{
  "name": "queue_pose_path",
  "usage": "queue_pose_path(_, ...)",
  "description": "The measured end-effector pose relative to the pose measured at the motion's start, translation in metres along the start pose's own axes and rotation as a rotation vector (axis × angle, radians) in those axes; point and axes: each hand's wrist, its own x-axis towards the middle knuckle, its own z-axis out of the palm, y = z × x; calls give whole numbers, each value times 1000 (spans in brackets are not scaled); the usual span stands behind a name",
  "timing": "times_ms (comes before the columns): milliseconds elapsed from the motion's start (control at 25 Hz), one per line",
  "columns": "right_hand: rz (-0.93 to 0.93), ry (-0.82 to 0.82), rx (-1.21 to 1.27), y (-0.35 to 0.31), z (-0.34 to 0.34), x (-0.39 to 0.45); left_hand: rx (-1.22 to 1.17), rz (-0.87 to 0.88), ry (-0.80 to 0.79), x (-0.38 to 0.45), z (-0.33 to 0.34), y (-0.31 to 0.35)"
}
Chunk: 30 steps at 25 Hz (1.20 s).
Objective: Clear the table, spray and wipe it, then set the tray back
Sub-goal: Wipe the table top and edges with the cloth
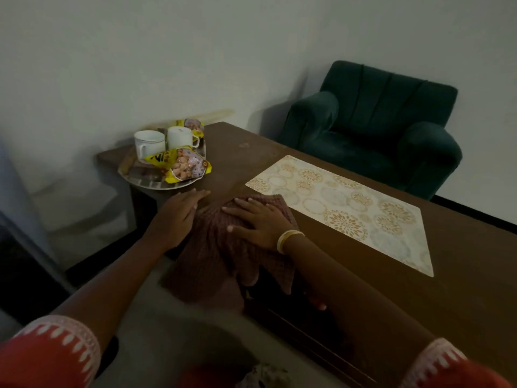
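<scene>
Tray (156,184), round, silvery metal: parked on a low dark side table (112,158) just beside the far left corner of the brown wooden tabletop (363,289); carries two white ceramic mugs (149,143) and yellow snack packets (181,165)

Cloth (223,247), dull red-brown, checked weave: on the tabletop's near left edge, one part draped over it; long axis runs from that edge toward the far side, bunched end pointing at the tray

Right hand (260,219): flat on the cloth, fingers spread, pressing

Left hand (179,211): beside the cloth, fingers straight and together, touching the tabletop

Placemat (344,211), cream, gold floral print: still on the tabletop, just right of the cloth

Risks, as judged: a stroke toward the far left corner may knock the tray or topple a mug; the overhanging cloth may slide off; wiping around the placemat leaves an unwiped patch
</scene>
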Motion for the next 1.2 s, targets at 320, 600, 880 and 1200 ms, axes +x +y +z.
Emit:
queue_pose_path(320, 379, -16, -5, 7, -9, 89, -56, -58, 40, 1, 5, -5)
queue_pose_path(600, 137, -8, -118, -34, 8, -1, -109, -87, -3, 6, -2, 2)
queue_pose_path(880, 100, 11, -177, -34, 16, -45, -231, -145, -24, -14, -10, 0)
queue_pose_path(1200, 230, 112, -156, -77, 19, 25, -366, -282, 51, -12, -2, 4)
